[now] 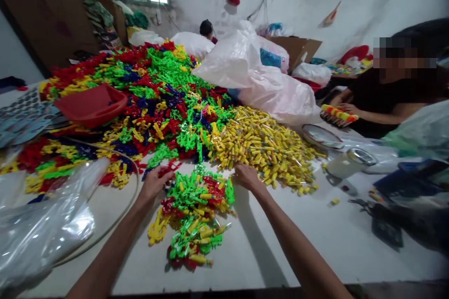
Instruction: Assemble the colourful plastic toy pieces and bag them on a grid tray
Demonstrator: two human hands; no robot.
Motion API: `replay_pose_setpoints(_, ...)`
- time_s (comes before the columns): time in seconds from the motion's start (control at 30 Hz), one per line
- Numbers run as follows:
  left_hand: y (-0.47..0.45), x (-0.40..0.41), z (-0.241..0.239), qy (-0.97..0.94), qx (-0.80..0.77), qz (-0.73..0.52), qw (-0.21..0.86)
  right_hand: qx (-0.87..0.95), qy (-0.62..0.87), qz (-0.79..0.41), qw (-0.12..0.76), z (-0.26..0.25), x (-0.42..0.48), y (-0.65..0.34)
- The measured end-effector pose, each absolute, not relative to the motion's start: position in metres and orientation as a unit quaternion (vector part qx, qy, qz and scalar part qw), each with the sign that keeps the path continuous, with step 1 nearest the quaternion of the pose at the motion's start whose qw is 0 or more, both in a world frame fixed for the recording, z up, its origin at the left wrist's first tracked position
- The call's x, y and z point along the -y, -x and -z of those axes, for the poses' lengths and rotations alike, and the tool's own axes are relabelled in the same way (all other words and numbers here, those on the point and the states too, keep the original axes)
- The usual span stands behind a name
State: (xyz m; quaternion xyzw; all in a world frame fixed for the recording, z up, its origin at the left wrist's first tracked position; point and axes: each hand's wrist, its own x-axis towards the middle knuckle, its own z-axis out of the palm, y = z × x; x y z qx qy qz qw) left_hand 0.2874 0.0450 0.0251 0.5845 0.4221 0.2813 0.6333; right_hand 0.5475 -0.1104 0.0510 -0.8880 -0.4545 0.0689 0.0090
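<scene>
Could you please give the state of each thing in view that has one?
Left hand: fingers curled, grip unclear
Right hand: beside yellow pieces, grip unclear
Small mixed pile: loose, between the hands
Yellow pieces: loosely heaped
Coloured figures: loosely heaped
Red tray: tilted
Large white bag: crumpled

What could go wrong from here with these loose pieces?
The small mixed pile lies near the front edge of the table, so pieces might fall off. The right hand, beside the yellow pile, could knock pieces loose. The red tray, resting on the large heap, may slide.
</scene>
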Motion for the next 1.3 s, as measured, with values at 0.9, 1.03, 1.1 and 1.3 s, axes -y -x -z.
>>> replay_pose_setpoints(0.9,-0.271,0.054,-0.067,-0.486,-0.197,-0.100,0.846,0.268,0.528,-0.593,0.546,-0.084,0.146,-0.445)
replay_pose_setpoints(1.03,-0.271,0.055,-0.066,-0.488,-0.193,-0.086,0.847,0.245,0.506,-0.624,0.543,-0.077,0.148,-0.446)
replay_pose_setpoints(1.1,-0.271,0.055,-0.065,-0.472,-0.178,-0.065,0.861,0.227,0.476,-0.648,0.549,-0.070,0.148,-0.444)
replay_pose_setpoints(1.3,-0.273,0.053,-0.059,-0.449,-0.158,-0.035,0.878,0.209,0.436,-0.669,0.565,-0.055,0.149,-0.436)
